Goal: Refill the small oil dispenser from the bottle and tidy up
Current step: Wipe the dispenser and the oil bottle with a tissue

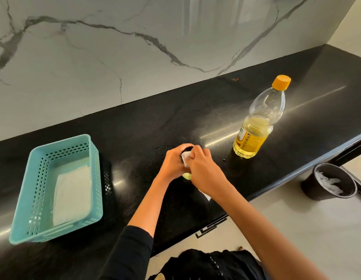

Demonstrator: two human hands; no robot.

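Black counter [135, 134] is carrying the small oil dispenser [186, 175] near its front edge, left hand [172, 162] wrapping round its body, right hand [204, 168] pinching a white tissue [186, 157] against its top, capped oil bottle [256, 126] standing apart on the right.

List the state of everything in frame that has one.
oil bottle: upright on the counter, orange cap on, oil in its lower part.
small oil dispenser: upright, oil inside, top mostly hidden.
left hand: grips the dispenser.
right hand: fingers pinch a tissue against the dispenser's top.
basket: open, white folded sheets inside.
bin: on the floor, open, crumpled white paper inside.
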